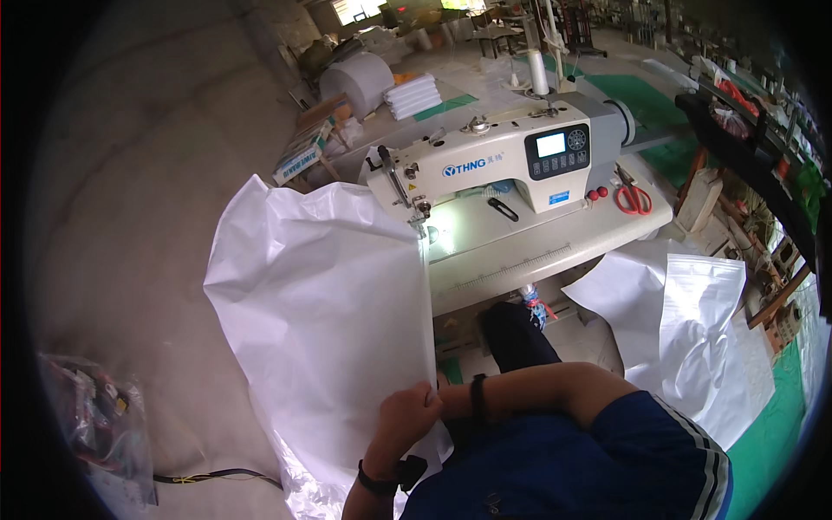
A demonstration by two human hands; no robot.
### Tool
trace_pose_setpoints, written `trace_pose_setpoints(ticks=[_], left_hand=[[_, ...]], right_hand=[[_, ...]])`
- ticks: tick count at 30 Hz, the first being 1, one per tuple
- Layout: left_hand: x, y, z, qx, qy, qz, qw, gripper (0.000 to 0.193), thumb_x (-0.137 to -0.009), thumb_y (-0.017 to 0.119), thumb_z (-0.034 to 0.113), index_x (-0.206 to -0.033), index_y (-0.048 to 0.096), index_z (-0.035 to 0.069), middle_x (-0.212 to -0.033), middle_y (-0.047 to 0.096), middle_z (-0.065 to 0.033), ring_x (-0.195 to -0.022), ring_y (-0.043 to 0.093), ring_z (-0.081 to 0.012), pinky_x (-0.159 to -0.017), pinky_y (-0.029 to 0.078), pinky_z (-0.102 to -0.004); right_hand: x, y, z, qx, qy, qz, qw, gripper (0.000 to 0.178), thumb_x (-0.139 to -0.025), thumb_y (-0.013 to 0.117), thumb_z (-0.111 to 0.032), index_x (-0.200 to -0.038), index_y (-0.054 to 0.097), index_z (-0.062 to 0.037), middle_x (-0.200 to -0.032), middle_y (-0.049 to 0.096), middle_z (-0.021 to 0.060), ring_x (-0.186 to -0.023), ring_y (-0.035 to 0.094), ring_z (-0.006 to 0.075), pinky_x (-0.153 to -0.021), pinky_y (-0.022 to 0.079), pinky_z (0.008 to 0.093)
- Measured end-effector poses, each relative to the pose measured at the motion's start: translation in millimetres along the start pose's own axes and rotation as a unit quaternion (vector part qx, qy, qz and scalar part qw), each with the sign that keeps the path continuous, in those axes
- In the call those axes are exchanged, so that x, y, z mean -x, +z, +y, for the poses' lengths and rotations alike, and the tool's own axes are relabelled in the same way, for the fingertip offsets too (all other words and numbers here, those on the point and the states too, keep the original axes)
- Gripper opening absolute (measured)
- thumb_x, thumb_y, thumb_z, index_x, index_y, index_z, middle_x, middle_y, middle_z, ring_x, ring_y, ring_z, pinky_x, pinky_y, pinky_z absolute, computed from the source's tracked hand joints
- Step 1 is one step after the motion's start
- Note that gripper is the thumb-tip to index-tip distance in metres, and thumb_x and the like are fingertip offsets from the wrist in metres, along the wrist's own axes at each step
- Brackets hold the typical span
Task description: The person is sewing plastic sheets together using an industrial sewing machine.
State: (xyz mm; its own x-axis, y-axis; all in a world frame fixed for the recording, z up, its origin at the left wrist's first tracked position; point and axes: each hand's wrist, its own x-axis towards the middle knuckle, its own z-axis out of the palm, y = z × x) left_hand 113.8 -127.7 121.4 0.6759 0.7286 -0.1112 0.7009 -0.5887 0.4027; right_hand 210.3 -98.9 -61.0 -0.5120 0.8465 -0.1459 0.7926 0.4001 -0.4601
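A large white woven sheet (321,303) hangs from the needle of a white sewing machine (520,160) down toward my lap. Its right edge runs straight from the presser foot (422,221) to my hands. My left hand (406,418), with a black watch on the wrist, grips the near end of that edge. My right hand (449,401), with a black band on the wrist, reaches in from the right and meets the same edge. It is mostly hidden behind my left hand.
The pale sewing table (555,238) carries red-handled scissors (633,199) and a small black tool (502,209). More white sheets (693,312) lie on the floor at right. A white roll (357,81) and folded white stack (413,95) stand behind; a plastic bag (95,420) lies lower left.
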Motion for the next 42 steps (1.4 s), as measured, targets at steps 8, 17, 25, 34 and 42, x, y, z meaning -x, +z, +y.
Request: trace_pose_setpoints(ticks=[8, 17, 25, 34, 42], left_hand=[[-1, 37, -4, 0.119, 0.034, 0.013, 0.992, 0.023, -0.084, 0.06, 0.029, -0.076, 0.057, 0.007, -0.066, 0.06, -0.0177, -0.069, 0.061, -0.0413, -0.062, 0.047, -0.0493], [-14, 38, -3, 0.094, 0.04, 0.052, 0.993, 0.024, -0.082, 0.064, 0.025, -0.071, 0.056, 0.005, -0.059, 0.057, -0.0162, -0.059, 0.059, -0.0392, -0.055, 0.047, -0.0452], [-57, 42, -16, 0.132, 0.02, 0.069, 0.989, 0.023, -0.084, 0.06, 0.027, -0.075, 0.058, 0.006, -0.065, 0.06, -0.0184, -0.067, 0.061, -0.041, -0.059, 0.047, -0.049], [-103, 59, -17, 0.178, -0.009, 0.093, 0.98, 0.021, -0.084, 0.061, 0.027, -0.089, 0.062, 0.006, -0.072, 0.064, -0.0181, -0.072, 0.063, -0.0412, -0.064, 0.048, -0.0484], [-114, 38, -40, 0.13, 0.012, 0.144, 0.981, 0.014, -0.086, 0.061, 0.017, -0.096, 0.064, 0.007, -0.08, 0.065, -0.0156, -0.078, 0.063, -0.0366, -0.068, 0.05, -0.0439]], right_hand=[[47, -147, 89, 0.023, 0.26, 0.244, 0.934, 0.025, -0.087, 0.056, -0.017, -0.099, 0.063, 0.0039, -0.088, 0.069, 0.0187, -0.081, 0.069, 0.0316, -0.065, 0.056, 0.0426], [-7, -179, 81, 0.085, 0.353, 0.258, 0.895, 0.028, -0.082, 0.06, -0.008, -0.103, 0.055, 0.0093, -0.087, 0.068, 0.0225, -0.08, 0.071, 0.0331, -0.065, 0.057, 0.0401], [14, -156, 63, -0.018, 0.355, 0.29, 0.889, 0.039, -0.083, 0.055, -0.005, -0.117, 0.046, 0.0117, -0.078, 0.068, 0.0216, -0.073, 0.071, 0.0338, -0.064, 0.056, 0.0397], [23, -148, 61, 0.008, 0.339, 0.296, 0.893, 0.055, -0.082, 0.054, -0.006, -0.129, 0.04, 0.0183, -0.072, 0.068, 0.0187, -0.066, 0.07, 0.0319, -0.059, 0.056, 0.0391], [12, -163, 72, 0.079, 0.349, 0.26, 0.897, 0.054, -0.083, 0.055, -0.009, -0.128, 0.044, 0.018, -0.071, 0.069, 0.0151, -0.065, 0.071, 0.0263, -0.055, 0.055, 0.0365]])
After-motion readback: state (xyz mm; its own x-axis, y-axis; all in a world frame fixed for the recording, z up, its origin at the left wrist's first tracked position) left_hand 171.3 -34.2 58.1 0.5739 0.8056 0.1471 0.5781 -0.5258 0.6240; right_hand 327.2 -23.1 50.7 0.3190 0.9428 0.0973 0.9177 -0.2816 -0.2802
